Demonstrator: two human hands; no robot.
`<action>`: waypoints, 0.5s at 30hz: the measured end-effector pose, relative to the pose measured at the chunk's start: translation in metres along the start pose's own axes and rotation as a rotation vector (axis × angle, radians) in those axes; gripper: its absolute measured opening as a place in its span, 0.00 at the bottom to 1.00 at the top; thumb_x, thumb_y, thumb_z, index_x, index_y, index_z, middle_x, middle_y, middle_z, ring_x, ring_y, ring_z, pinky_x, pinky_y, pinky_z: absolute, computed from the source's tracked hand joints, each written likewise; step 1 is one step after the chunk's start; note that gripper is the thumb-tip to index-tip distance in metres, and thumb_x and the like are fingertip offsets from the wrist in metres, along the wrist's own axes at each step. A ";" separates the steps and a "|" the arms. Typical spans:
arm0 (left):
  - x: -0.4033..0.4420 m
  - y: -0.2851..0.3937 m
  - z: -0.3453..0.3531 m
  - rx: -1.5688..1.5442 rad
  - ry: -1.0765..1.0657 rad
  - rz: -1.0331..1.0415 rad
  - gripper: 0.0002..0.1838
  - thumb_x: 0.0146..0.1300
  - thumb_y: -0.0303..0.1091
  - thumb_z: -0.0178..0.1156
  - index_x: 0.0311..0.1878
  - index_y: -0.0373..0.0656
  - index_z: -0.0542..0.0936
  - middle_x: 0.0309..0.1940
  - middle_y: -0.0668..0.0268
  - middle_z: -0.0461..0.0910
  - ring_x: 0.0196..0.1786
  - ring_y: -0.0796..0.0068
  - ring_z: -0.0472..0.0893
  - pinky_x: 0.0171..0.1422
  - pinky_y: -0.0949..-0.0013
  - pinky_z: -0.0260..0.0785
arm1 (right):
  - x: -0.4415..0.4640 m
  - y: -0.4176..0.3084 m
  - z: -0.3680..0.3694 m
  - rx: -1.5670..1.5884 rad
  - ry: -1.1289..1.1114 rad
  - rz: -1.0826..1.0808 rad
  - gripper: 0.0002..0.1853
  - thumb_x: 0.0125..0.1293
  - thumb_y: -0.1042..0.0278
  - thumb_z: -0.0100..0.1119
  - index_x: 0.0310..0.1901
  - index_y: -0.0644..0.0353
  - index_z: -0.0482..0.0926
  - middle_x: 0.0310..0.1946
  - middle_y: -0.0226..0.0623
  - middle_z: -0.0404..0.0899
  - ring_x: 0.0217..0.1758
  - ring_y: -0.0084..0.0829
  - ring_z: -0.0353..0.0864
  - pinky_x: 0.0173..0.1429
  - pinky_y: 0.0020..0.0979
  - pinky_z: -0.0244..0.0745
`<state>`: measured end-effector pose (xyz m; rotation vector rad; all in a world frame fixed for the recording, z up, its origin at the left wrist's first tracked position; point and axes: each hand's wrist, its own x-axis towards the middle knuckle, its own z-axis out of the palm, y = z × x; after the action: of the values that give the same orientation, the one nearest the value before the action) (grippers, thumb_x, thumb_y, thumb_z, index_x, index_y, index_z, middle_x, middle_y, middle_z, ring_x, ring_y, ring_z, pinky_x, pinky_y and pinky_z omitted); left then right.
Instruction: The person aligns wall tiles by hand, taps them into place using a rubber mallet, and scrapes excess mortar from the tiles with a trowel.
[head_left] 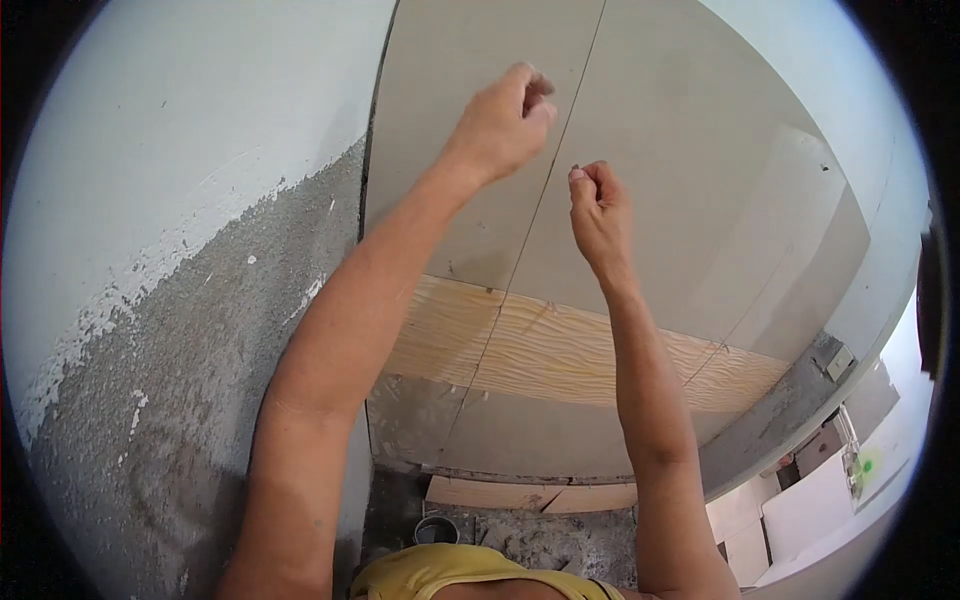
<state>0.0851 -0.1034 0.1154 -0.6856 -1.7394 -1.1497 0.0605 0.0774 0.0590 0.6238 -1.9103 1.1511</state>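
Both of my arms are raised in front of a wall of large beige tiles [690,150]. My left hand [505,122], slightly blurred, has its fingers curled, just left of the dark vertical joint between two tiles. Lower and right of that joint is my right hand [600,210], closed with thumb against the bent fingers. A tiny dark bit shows at its thumb tip, too small to make out. Below the hands a band of wavy, cream-orange tile [545,345] crosses the wall.
At left stands a wall, white above and rough grey [230,330] below. On the dirty floor lie a small dark bucket [436,531] and tile strips [490,493]. A socket box [838,363] sits on the right wall edge, with white panels [810,510] beyond it.
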 end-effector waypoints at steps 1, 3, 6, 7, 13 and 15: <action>0.009 -0.002 -0.004 -0.004 0.003 0.003 0.18 0.69 0.36 0.59 0.57 0.35 0.78 0.46 0.56 0.85 0.52 0.64 0.83 0.61 0.61 0.74 | 0.001 0.008 0.005 -0.004 0.001 -0.004 0.14 0.75 0.59 0.56 0.36 0.62 0.78 0.22 0.40 0.77 0.25 0.33 0.73 0.34 0.38 0.69; 0.032 -0.003 -0.012 0.105 0.088 0.049 0.18 0.69 0.37 0.59 0.56 0.36 0.80 0.47 0.57 0.85 0.52 0.64 0.84 0.60 0.63 0.75 | 0.004 0.020 0.015 -0.183 0.065 -0.040 0.15 0.75 0.57 0.55 0.36 0.60 0.79 0.23 0.41 0.80 0.26 0.42 0.78 0.34 0.43 0.71; 0.072 -0.005 -0.019 0.286 0.176 0.146 0.19 0.69 0.41 0.58 0.56 0.39 0.81 0.46 0.58 0.86 0.51 0.59 0.85 0.63 0.52 0.73 | 0.008 0.021 0.023 -0.298 0.115 -0.047 0.14 0.74 0.56 0.56 0.36 0.57 0.79 0.24 0.41 0.82 0.29 0.48 0.81 0.35 0.46 0.72; 0.081 0.002 -0.023 0.285 0.177 0.151 0.19 0.69 0.41 0.58 0.56 0.39 0.81 0.46 0.58 0.86 0.51 0.59 0.85 0.63 0.52 0.73 | 0.010 0.020 0.026 -0.299 0.119 -0.050 0.14 0.74 0.56 0.56 0.36 0.57 0.79 0.24 0.41 0.82 0.29 0.48 0.81 0.35 0.46 0.72; 0.147 0.040 -0.041 0.657 0.086 0.177 0.22 0.71 0.32 0.56 0.65 0.33 0.75 0.63 0.48 0.77 0.68 0.52 0.75 0.75 0.52 0.66 | 0.025 0.026 0.043 -0.393 0.242 -0.178 0.11 0.71 0.58 0.58 0.34 0.55 0.77 0.26 0.39 0.83 0.28 0.48 0.83 0.34 0.48 0.74; 0.170 0.041 -0.044 0.726 0.095 0.256 0.23 0.72 0.33 0.55 0.67 0.34 0.74 0.65 0.49 0.75 0.70 0.53 0.73 0.77 0.51 0.65 | 0.030 0.026 0.044 -0.465 0.251 -0.178 0.10 0.69 0.60 0.58 0.33 0.55 0.76 0.27 0.39 0.83 0.28 0.48 0.83 0.33 0.48 0.74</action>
<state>0.0622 -0.1321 0.2915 -0.3747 -1.7583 -0.3179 0.0081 0.0497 0.0595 0.3629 -1.7786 0.6077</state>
